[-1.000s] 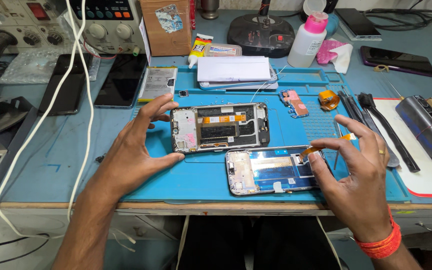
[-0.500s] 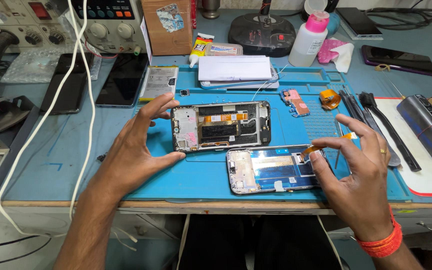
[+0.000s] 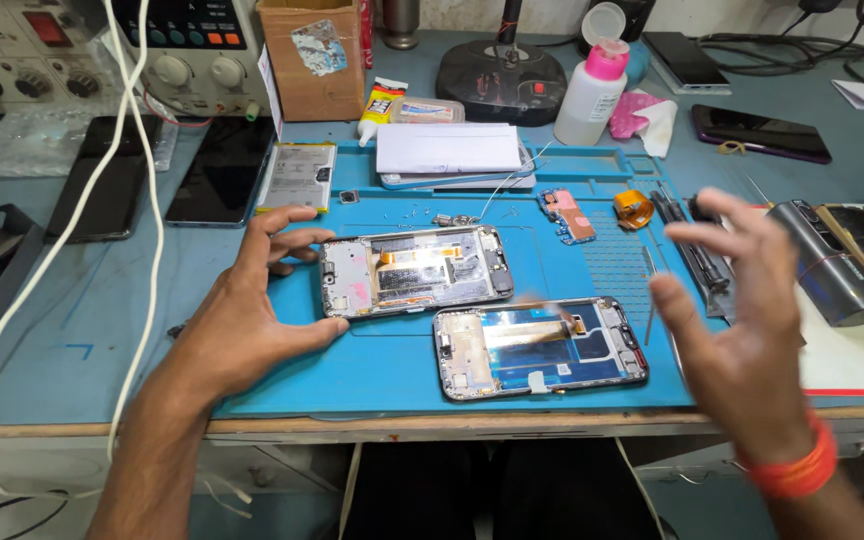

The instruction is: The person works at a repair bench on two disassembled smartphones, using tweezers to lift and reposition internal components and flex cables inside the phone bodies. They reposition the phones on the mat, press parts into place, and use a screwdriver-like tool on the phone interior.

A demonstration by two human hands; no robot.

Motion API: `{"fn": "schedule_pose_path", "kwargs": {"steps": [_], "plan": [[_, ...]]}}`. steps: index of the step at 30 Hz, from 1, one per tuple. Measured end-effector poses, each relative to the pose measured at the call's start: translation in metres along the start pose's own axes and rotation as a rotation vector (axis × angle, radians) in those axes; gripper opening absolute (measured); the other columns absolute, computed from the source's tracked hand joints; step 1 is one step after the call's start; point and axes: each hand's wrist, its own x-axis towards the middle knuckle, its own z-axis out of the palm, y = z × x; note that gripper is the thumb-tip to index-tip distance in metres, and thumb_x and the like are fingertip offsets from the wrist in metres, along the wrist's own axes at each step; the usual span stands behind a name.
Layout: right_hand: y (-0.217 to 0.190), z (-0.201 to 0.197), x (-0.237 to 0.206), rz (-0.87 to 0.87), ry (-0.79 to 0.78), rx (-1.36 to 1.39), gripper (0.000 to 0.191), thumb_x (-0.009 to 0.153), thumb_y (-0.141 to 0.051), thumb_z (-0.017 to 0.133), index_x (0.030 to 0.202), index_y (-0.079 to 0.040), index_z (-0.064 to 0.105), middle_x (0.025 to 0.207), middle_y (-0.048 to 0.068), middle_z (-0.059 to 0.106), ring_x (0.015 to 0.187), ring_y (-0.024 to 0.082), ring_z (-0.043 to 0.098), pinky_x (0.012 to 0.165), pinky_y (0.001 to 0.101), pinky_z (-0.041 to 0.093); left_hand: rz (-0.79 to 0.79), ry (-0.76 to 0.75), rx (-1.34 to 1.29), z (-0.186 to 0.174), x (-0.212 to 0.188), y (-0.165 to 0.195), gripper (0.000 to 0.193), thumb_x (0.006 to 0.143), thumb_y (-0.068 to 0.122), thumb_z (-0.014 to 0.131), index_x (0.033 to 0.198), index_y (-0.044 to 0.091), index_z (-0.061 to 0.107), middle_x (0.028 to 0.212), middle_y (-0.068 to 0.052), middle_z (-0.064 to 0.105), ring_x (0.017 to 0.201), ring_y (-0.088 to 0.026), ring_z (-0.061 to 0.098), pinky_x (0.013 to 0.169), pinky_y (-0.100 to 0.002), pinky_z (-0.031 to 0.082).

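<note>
Blue mat (image 3: 252, 385), pink-capped white bottle (image 3: 590, 95), orange wristband (image 3: 790, 470)

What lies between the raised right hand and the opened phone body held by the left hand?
In the head view, a second phone frame lies on the blue mat between the right hand and the opened phone body.

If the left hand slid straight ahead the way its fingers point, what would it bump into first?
Likely the opened phone: the left hand already brackets its near end, fingers pointing along it. Exact contact is hard to judge.
</note>
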Motion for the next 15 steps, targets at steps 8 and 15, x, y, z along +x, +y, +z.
{"fn": "schedule_pose_path", "kwargs": {"steps": [8, 15], "plan": [[0.070, 0.017, 0.094, -0.098, -0.692, 0.053, 0.097, 0.070, -0.022, 0.088, 0.154, -0.010, 0.041, 0.143, 0.017, 0.060, 0.132, 0.033, 0.057, 0.106, 0.0414, 0.044, -0.072, -0.030, 0.005, 0.000, 0.001, 0.000, 0.093, 0.061, 0.021, 0.088, 0.142, 0.016, 0.043, 0.135, -0.008, 0.065, 0.130, -0.025, 0.060, 0.114, -0.041, 0.042], [0.094, 0.049, 0.121, 0.143, -0.984, 0.020, 0.111, 0.071, -0.020, 0.086, 0.162, -0.025, 0.024, 0.158, 0.006, 0.051, 0.127, 0.026, 0.063, 0.102, 0.0404, 0.051, -0.063, -0.056, 0.210, 0.002, 0.003, -0.001, 0.087, 0.062, 0.027, 0.085, 0.140, 0.017, 0.046, 0.134, -0.003, 0.065, 0.133, -0.027, 0.052, 0.112, -0.044, 0.036]]}}
